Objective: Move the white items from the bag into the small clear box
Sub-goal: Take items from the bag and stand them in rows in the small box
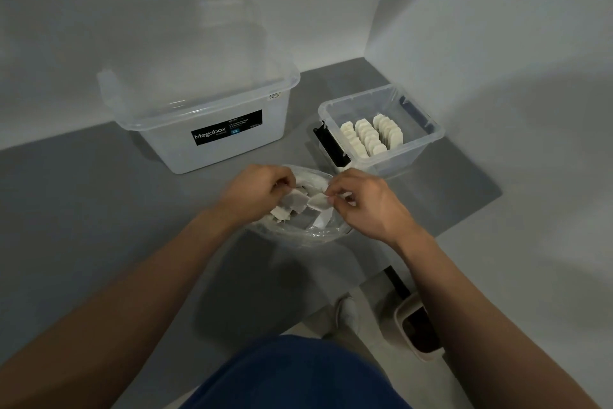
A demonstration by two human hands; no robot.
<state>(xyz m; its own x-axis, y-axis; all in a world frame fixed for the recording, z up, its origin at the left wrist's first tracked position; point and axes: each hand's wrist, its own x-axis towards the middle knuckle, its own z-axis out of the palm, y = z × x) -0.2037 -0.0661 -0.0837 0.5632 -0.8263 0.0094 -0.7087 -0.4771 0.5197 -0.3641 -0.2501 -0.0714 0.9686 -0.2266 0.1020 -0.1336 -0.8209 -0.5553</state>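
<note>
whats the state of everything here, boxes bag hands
large clear plastic Megabox box: open, no lid on, looks empty
small clear plastic box with black latches: open, no lid on
white flat items: three rows standing in the small box, more loose in the bag
clear plastic bag: mouth open
left hand: pinches a white item over the bag
right hand: pinches a white item over the bag

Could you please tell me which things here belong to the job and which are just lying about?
Job: bag, white items in it and in rows in the small clear box, left hand and right hand pinching some.
Lying about: Megabox tub, floor bin.
</note>
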